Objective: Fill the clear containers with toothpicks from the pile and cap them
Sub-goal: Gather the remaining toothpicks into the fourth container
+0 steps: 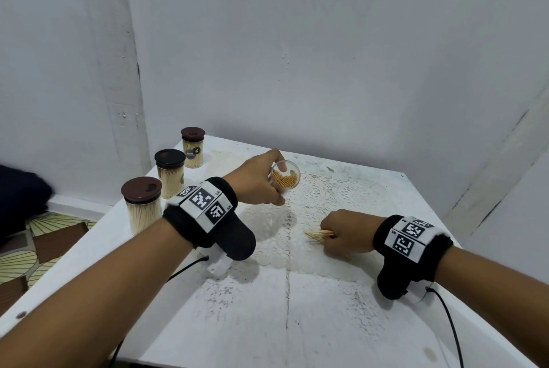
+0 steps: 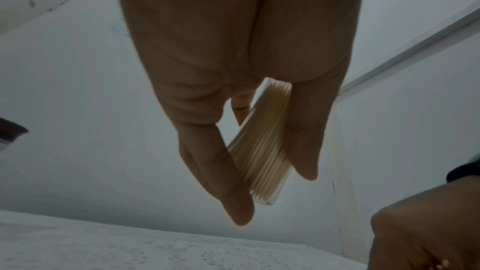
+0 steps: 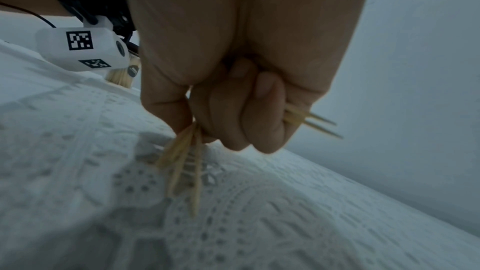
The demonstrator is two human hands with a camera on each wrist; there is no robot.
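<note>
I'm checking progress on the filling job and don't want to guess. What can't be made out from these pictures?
- How many toothpicks the right hand holds: curled fingers hide the middle of the bunch, in the head and right wrist views.
- How full the open clear container is: the left hand covers its wall; the left wrist view is blurred.
- Labels on the capped containers: too small, head view.

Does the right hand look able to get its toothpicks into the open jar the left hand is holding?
Probably yes. The left hand holds the open jar tilted with its uncapped mouth showing, and nothing lies on the lace mat between it and the right hand gripping the toothpicks.
</note>
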